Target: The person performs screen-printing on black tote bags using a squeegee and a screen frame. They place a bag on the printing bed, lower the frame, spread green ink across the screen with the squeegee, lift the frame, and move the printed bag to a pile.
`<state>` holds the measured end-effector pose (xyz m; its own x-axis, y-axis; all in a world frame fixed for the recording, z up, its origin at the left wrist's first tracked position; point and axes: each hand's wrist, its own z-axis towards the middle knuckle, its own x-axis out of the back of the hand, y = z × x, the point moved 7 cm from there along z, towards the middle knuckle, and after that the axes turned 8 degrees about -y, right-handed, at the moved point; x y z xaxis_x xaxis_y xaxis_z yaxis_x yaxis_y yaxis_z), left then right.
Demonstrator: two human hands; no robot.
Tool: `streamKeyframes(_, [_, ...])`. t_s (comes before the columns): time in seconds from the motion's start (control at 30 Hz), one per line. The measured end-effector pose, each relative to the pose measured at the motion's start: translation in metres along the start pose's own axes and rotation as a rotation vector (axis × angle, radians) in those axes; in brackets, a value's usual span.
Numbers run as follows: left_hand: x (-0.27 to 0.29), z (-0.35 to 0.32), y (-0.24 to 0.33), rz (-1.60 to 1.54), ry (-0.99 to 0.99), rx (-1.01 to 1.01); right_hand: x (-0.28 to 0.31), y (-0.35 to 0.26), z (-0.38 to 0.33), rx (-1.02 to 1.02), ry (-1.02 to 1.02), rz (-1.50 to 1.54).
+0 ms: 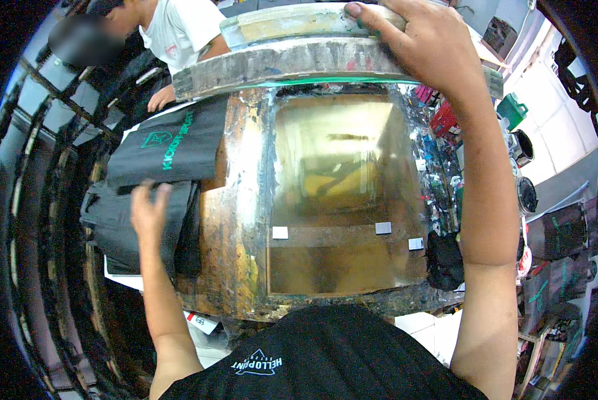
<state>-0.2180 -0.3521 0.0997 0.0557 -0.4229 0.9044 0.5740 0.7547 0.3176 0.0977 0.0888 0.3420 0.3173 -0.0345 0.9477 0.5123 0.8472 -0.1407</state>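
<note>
Up at the far edge, my right hand (429,40) is closed over a long, pale, paint-stained squeegee (292,25), its thumb along the near side. Just below the squeegee runs the taped, ink-smeared edge of a raised printing screen frame (292,61). My left hand (150,207), fingers apart, is over a stack of black fabric pieces (132,223) at the left; contact cannot be made out. A black fabric piece with green print (186,137) lies beyond it. Between my arms is a glossy brown printing board (342,260) with small white tabs on it.
A person in a white shirt (182,37) leans in at the far left, one hand (160,99) near the printed piece. Dark racks (52,200) stand left. Ink containers, including a green jug (511,110), crowd the right. A black cloth (444,260) lies beside the board.
</note>
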Motion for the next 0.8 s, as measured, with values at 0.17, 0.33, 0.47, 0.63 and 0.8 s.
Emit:
streamKeyframes(0.17, [-0.05, -0.059, 0.026, 0.475, -0.175, 0.013, 0.014, -0.002, -0.002, 0.135, 0.157, -0.012])
streamKeyframes(0.33, [-0.047, -0.052, -0.009, 0.353, -0.201, 0.058, 0.015, -0.008, -0.009, 0.094, 0.18, -0.019])
streamKeyframes(0.47, [-0.046, -0.044, -0.014, 0.33, -0.228, -0.017, 0.01, -0.002, -0.011, 0.155, 0.206, -0.063])
streamKeyframes(0.63, [-0.033, -0.032, -0.015, 0.284, -0.167, -0.025, 0.004, -0.01, -0.01, 0.105, 0.021, -0.015])
streamKeyframes(0.8, [-0.025, -0.017, 0.064, -0.001, -0.244, -0.109, 0.0, -0.002, -0.007, 0.158, 0.075, -0.056])
